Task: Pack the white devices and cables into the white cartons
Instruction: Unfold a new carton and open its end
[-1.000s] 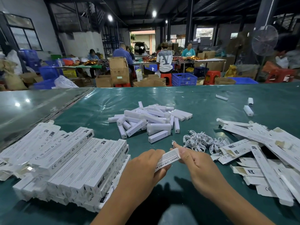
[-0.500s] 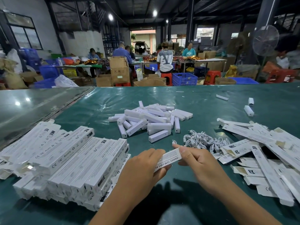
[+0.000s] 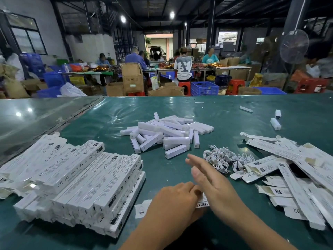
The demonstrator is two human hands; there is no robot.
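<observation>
My left hand (image 3: pixel 175 201) grips a long white carton (image 3: pixel 203 201) low over the green table; only its printed right part and an end flap show beside the hand. My right hand (image 3: pixel 207 177) hovers just above that carton with straight, spread fingers and holds nothing. A heap of white devices (image 3: pixel 167 134) lies in the middle of the table. To their right sits a tangle of white cables (image 3: pixel 223 159). Unfilled flat cartons (image 3: pixel 288 168) are strewn on the right.
A large stack of closed cartons (image 3: pixel 81 181) fills the left side. A few stray devices (image 3: pixel 275 123) lie far right. The green table (image 3: pixel 234 120) joins a glossy grey one (image 3: pixel 36 114) on the left. People work among boxes and crates behind.
The carton has come down and towards me in my left hand. My right hand has let go of its end and straightened its fingers above it.
</observation>
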